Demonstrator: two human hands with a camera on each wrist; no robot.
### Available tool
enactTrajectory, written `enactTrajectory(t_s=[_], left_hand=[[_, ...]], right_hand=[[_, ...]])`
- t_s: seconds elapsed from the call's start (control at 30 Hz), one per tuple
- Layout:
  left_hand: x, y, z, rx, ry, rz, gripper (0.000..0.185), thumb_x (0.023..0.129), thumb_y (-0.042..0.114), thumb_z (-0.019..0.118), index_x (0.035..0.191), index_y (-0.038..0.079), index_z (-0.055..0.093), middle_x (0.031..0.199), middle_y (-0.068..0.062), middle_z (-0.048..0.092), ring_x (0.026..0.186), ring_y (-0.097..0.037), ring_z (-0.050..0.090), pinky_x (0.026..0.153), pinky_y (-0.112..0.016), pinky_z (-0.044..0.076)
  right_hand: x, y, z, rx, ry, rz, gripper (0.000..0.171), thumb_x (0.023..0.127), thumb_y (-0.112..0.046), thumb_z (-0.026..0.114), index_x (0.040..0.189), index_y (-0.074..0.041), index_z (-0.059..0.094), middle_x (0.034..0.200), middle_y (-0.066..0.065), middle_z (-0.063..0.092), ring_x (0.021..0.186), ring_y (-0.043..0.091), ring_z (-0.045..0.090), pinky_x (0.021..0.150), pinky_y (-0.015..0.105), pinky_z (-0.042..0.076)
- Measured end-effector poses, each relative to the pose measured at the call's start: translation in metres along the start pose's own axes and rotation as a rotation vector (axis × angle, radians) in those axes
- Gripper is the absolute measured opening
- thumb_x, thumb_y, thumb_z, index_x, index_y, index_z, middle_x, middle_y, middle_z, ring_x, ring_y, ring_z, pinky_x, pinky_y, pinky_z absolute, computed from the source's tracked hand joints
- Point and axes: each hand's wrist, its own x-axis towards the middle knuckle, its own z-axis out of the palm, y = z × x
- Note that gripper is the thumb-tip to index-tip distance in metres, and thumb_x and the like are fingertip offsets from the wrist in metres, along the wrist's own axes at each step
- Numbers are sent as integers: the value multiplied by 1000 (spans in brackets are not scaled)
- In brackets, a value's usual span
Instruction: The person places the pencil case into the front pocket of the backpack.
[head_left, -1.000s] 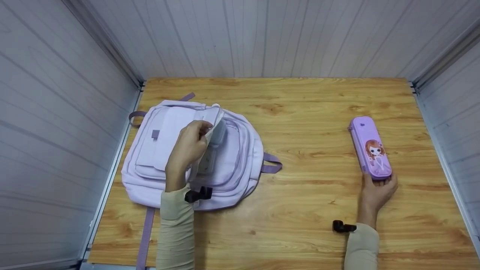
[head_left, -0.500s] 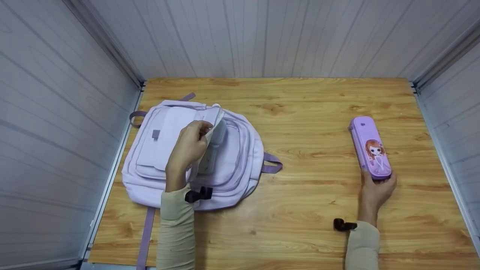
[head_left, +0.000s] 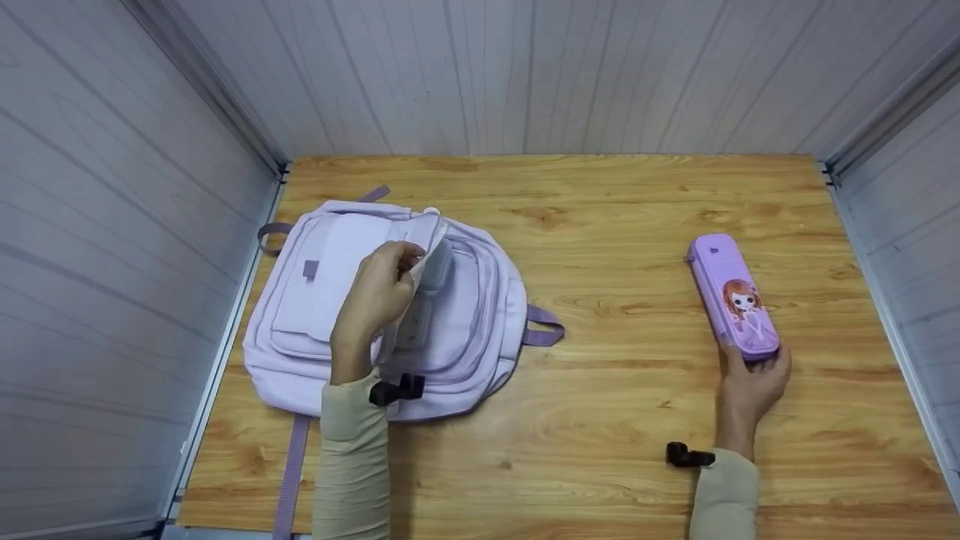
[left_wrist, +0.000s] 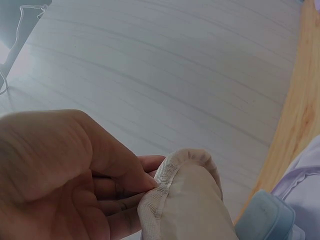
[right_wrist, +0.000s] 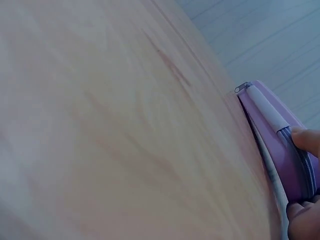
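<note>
Holding the backpack (head_left: 390,300) flap (head_left: 424,240) pinched open at left was the left hand (head_left: 375,300); the pencil case (head_left: 733,306), lying far right, was gripped at its near end by the right hand (head_left: 752,390). Judged step: pickup. Next needed: lift, carry left to the opening.

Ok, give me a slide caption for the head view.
Left hand holds open the lilac backpack; right hand grips the purple pencil case.

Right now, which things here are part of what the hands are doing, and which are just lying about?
In use:
- backpack, flap pinched by left hand
- pencil case, near end gripped by right hand

Lying about:
- wooden table
- wall panels
</note>
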Motion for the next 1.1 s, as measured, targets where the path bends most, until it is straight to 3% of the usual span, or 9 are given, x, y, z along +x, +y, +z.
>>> enactTrajectory(t_s=[0.4, 0.63, 1.1], left_hand=[[0, 0, 0, 9, -3, 3, 36, 84, -9, 44, 115, -4, 62, 105, -17, 64, 97, -28, 60, 87, -40, 48], [1, 2, 0, 12, 4, 4, 35, 85, -8, 44, 114, -4, 63, 104, -17, 64, 97, -28, 60, 87, -41, 48], [1, 0, -2, 11, 0, -4, 35, 85, -9, 44, 114, -4, 62, 105, -16, 64, 97, -28, 60, 87, -40, 48]], right_hand=[[-11, -17, 7, 42, -47, -40, 80, 79, 6, 71, 147, -8, 32, 155, 9, 29, 143, 13, 27, 110, 17, 28], [-23, -30, 10, -48, -115, -84, 80, 79, 7, 70, 147, -4, 31, 155, 15, 28, 143, 19, 27, 112, 21, 28], [-48, -40, 25, -75, -204, -219, 77, 75, 10, 71, 142, 8, 34, 148, 28, 34, 140, 32, 32, 111, 27, 32]])
